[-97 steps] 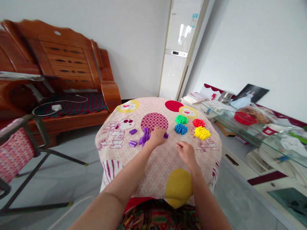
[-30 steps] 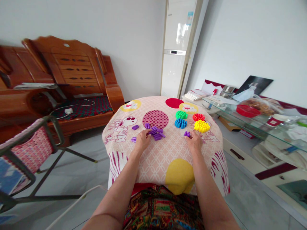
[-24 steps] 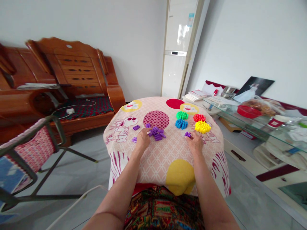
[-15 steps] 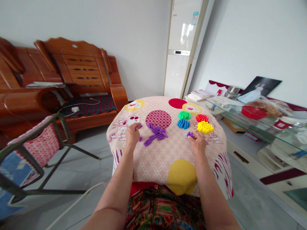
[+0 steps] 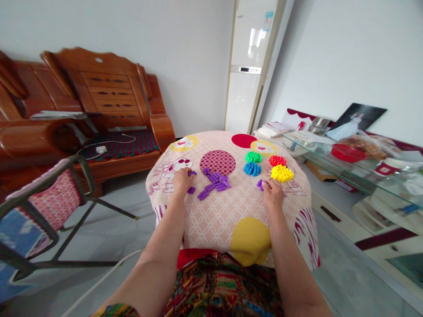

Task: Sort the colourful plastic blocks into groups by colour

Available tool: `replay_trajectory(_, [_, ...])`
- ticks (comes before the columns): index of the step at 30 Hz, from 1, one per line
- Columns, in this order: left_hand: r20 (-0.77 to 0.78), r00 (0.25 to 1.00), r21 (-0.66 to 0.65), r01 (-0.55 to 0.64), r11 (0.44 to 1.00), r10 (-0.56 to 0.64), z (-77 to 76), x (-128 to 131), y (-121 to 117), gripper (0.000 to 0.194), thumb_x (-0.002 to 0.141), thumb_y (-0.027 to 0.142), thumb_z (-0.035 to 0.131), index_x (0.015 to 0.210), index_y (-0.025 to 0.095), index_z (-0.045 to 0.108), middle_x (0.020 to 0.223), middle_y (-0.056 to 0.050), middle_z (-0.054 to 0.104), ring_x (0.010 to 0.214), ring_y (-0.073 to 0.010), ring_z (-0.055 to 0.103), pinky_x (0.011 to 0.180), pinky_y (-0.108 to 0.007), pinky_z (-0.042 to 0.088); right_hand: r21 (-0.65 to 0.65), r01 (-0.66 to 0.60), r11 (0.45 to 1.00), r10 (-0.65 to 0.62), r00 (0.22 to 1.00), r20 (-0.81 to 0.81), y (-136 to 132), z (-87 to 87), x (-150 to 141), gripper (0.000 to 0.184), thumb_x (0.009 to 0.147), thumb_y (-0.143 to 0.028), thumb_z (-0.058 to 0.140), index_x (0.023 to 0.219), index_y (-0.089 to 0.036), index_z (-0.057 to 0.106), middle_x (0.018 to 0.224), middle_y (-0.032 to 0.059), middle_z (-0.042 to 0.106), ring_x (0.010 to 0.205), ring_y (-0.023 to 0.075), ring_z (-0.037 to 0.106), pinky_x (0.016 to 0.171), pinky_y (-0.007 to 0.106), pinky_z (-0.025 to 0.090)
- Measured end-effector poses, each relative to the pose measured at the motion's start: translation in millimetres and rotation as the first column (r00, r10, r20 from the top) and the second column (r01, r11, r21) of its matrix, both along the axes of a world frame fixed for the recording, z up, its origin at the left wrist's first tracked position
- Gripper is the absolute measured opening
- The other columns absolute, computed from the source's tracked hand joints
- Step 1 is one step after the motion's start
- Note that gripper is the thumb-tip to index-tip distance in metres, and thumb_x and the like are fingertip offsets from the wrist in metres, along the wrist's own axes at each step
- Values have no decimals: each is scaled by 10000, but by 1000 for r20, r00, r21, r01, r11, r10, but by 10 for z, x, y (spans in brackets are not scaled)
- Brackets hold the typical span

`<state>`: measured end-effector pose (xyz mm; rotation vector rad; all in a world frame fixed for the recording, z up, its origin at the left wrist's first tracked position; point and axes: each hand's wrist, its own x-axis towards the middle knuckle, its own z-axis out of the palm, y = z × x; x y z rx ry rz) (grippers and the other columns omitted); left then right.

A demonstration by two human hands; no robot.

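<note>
Small purple plastic pieces, stubby and peg-like, form a loose heap [image 5: 215, 182] near the middle of the round table. My left hand [image 5: 182, 180] is at the left of this heap, its fingertips closed on a purple piece [image 5: 192, 173]. Close under those fingers a separate purple piece [image 5: 191, 190] lies on the cloth. Over on the right, my right hand [image 5: 273, 193] has its thumb and fingers pinched at a purple piece [image 5: 260, 185]; the fingers partly cover whatever else is there. Just beyond that hand is a yellow cluster [image 5: 282, 174] of similar pieces.
Green [image 5: 253, 157], blue [image 5: 252, 169] and red [image 5: 277, 160] clusters sit beyond my right hand. A patterned tablecloth [image 5: 218, 220] covers the table. At left are a folding chair [image 5: 53, 193] and a wooden bench [image 5: 112, 97]; at right is a glass-topped cabinet [image 5: 350, 169].
The purple pieces at my right fingertips have turned, and fewer of them show. My left hand stays almost in place beside the heap. The view has shifted slightly.
</note>
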<state>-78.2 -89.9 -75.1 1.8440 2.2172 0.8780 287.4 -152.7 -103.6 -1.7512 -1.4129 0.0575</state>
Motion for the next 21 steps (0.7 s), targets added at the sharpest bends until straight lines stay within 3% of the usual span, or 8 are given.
replay_trajectory(4, [-20,1000,-5,10,1000,-10,92,26,-61,213,822,149,674,1032,115,684,1034,-155,727,1020,-312,667,879,-420,511,30,35,999,-35,999,19,20,-9,38,353,904,-368,380,711,-201,623,762,97,656,799,220,561,739,321,408])
replay_trajectory(7, [116,993,77,23,997,-32,214,191,-157,285,879,188,606,1150,132,671,1049,-123,736,970,-269,685,896,-397,515,49,66,997,-65,998,-17,35,-16,64,345,900,-360,357,685,-214,584,753,94,646,812,222,562,739,319,417])
replay_trajectory(9, [232,959,139,133,981,-163,299,457,-224,284,892,189,570,1151,162,682,1052,-88,745,919,-221,697,883,-344,527,56,62,997,-60,998,-36,35,-16,71,355,897,-380,349,696,-213,588,762,103,650,825,231,571,744,323,426])
replay_trajectory(12, [309,844,192,395,898,-437,364,1049,-311,297,855,116,567,1119,153,697,1085,-82,746,981,-198,690,904,-300,522,62,35,997,-31,997,-74,22,-13,75,397,902,-407,328,742,-192,622,781,118,661,823,239,584,759,337,439])
replay_trajectory(15, [351,715,168,587,792,-605,305,1660,-378,298,845,108,566,1099,172,707,1058,-74,755,971,-191,691,906,-305,527,49,-1,999,8,992,-124,9,-10,81,431,902,-432,327,810,-171,659,816,126,680,822,239,596,776,343,453])
replay_trajectory(18, [381,679,131,632,764,-628,157,2073,-439,331,843,116,562,1139,169,697,1056,-87,756,959,-204,693,913,-336,530,57,-27,998,34,991,-130,0,-6,90,453,897,-456,330,844,-165,674,866,138,693,872,247,609,810,346,459])
replay_trajectory(21, [414,668,111,638,762,-619,-1,2237,-498,310,842,111,555,1116,161,691,1065,-99,750,967,-212,692,916,-348,527,58,-39,998,46,992,-115,-1,-4,97,457,905,-464,330,848,-173,679,891,138,700,924,251,611,845,349,457])
